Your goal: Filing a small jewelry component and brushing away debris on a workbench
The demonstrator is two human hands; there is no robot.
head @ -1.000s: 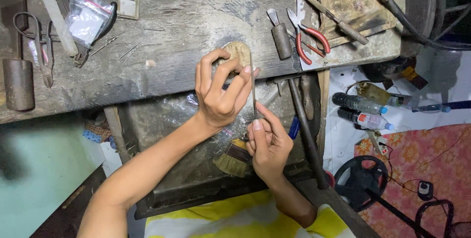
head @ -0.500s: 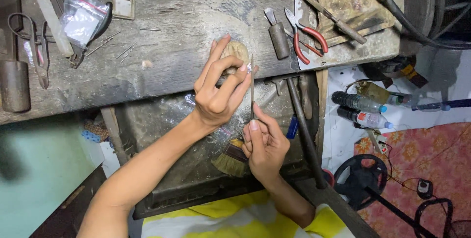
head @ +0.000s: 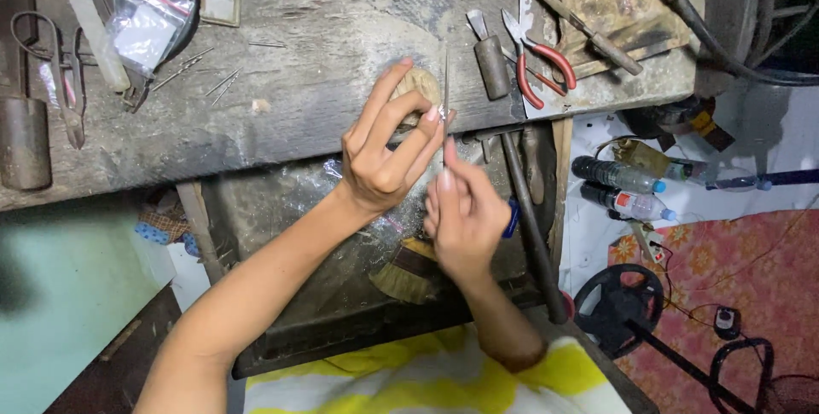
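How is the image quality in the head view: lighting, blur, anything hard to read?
Head view: even light on the workbench, no harsh glare. The left hand and right hand are sharp. The thin tool between them is slim and hard to identify. The lower left corner is dim and featureless.

L hand (head: 384,154) rests on worn wooden peg (head: 415,90) at bench edge (head: 281,137), fingers spread over it. R hand (head: 463,214) just beside, pinching thin metal file (head: 445,94) upright against peg. Red-handled pliers (head: 539,63) nearby, brush (head: 408,271) below hands
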